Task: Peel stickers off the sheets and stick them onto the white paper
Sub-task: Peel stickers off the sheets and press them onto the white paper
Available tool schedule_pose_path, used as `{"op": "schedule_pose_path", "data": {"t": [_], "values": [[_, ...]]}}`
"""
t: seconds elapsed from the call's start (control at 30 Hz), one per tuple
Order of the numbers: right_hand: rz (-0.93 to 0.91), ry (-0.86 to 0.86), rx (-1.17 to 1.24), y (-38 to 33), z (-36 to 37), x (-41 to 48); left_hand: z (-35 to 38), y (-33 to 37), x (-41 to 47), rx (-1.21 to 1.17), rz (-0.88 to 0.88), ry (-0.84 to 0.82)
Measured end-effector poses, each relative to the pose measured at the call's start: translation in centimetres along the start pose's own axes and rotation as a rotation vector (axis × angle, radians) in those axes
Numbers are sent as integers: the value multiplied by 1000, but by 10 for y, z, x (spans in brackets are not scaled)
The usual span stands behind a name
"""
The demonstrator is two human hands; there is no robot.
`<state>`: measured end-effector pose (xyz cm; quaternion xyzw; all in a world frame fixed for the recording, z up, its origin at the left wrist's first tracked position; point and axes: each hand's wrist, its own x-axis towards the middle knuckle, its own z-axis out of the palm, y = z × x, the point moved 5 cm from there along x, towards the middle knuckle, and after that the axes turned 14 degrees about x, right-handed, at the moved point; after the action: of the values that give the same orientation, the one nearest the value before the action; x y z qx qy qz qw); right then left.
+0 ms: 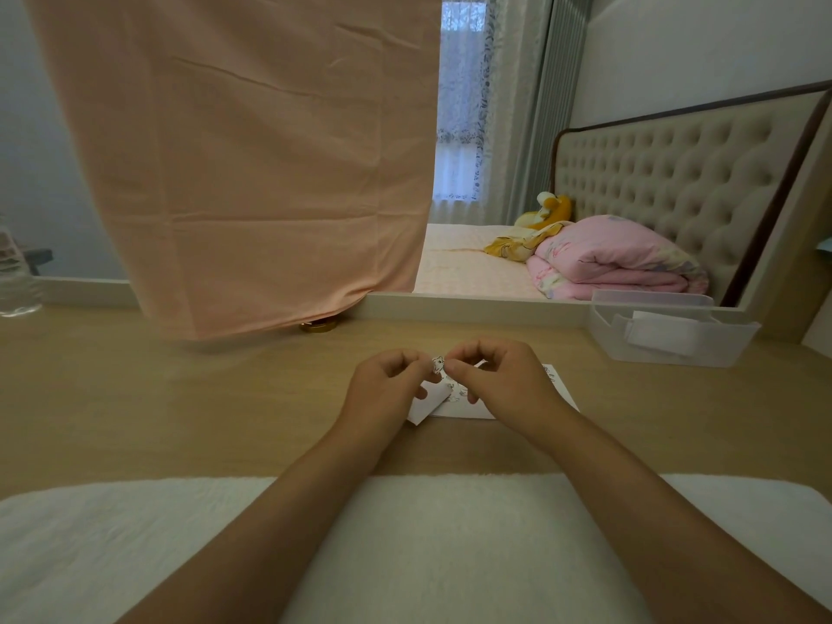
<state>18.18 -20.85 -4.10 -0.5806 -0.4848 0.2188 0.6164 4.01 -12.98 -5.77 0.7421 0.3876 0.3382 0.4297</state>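
Head view, looking down at two hands meeting over the bench [180, 398]. Mid-peel, by the look of it. Could tear the small sticker [438, 365], or fold it onto its own glue, if pulled too fast or at a steep angle. Could also crease the sticker sheet [427, 404], curled up at its near corner and lifted off the bench. Might land the sticker crooked too, with the right wrist hiding most of the white paper [560, 391] lying flat beneath.

Left hand [391, 381]: fingers curled, thumb and forefinger pinching the sheet near its top edge. Right hand [503, 379]: fingers curled likewise, fingertips nipping the sticker just beside the left thumb. Cannot tell how much of it is free of the backing. Both forearms stretched forward across a white towel [450, 542] at the near edge, wrists low, knuckles up.
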Motion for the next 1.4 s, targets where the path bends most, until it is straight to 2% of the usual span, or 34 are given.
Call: {"op": "schedule_pose_path", "data": {"t": [0.17, 0.37, 0.53, 0.6, 0.7, 0.83, 0.93, 1.0, 1.2, 1.4], "values": [[-40, -2, -80, 0, -1, -1, 1, 3, -3, -77, -81, -28], [-129, -43, -237, -5, -3, -3, 5, 7, -4, -176, -283, -138], [-98, -37, -207, -11, -19, 6, 13, 17, 5, -245, -332, -293], [-47, -9, -157, -15, -35, 13, 19, 23, 15, -253, -323, -304], [101, -18, -138, -12, -67, 22, 32, 30, 34, -59, -203, -267], [324, -76, -206, 16, -108, 30, 64, 36, 54, 470, 178, -212], [385, -133, -265, 32, -118, 32, 91, 39, 61, 807, 429, -238], [375, -182, -326, 39, -115, 34, 102, 35, 65, 935, 509, -247], [379, -311, -458, 54, -93, 42, 108, 7, 70, 898, 539, -284], [427, -350, -529, 61, -88, 45, 109, 0, 68, 857, 569, -259]]}}
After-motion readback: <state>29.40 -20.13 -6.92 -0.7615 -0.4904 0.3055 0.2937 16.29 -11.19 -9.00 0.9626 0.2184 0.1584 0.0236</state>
